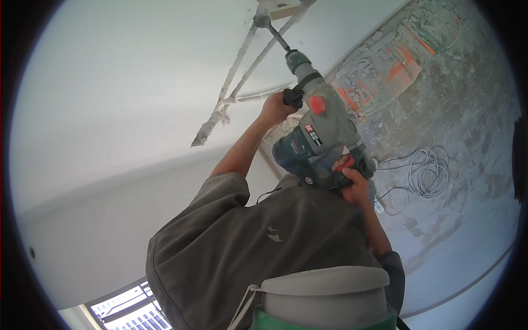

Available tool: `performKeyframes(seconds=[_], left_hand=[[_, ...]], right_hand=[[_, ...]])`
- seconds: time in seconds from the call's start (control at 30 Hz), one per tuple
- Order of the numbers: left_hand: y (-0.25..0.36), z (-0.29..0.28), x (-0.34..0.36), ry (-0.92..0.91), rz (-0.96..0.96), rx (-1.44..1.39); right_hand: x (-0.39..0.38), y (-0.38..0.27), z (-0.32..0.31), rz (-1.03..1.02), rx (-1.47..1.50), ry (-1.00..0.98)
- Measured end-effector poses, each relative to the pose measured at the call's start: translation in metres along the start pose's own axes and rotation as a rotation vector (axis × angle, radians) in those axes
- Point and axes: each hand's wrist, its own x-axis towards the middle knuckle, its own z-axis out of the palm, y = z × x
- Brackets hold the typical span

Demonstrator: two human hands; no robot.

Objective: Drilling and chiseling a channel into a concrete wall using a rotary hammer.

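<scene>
A rotary hammer drill [330, 124], dark green and grey with a red knob, is held up in front of my chest. My left hand [276, 108] is closed around its black side handle [293, 98], close behind the chuck. At the rear, my right hand [356, 186] grips the main handle, its fingers by the red trigger [345, 163]. The long bit [279, 38] points up and away to the white wall [137, 71], where its tip meets a rough patch at the top of the cut grooves [236, 66]. Whether the tip is inside the wall, I cannot tell.
Broken rubble and torn orange-and-white bags [399, 69] lie along the wall's foot at the right. A coiled grey cable [428, 175] rests on the dusty floor [440, 121]. At the lower left is a barred window [129, 308].
</scene>
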Motion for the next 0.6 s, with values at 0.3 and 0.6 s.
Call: performKeyframes(seconds=[0.3,0.6], left_hand=[[0.0,0.004,-0.005,0.033,-0.045,-0.136],[-0.005,0.0,-0.002,0.046,0.035,-0.019]], right_hand=[[0.004,-0.003,-0.011,-0.034,0.021,-0.096],[0.0,-0.004,0.0,0.019,0.067,-0.039]])
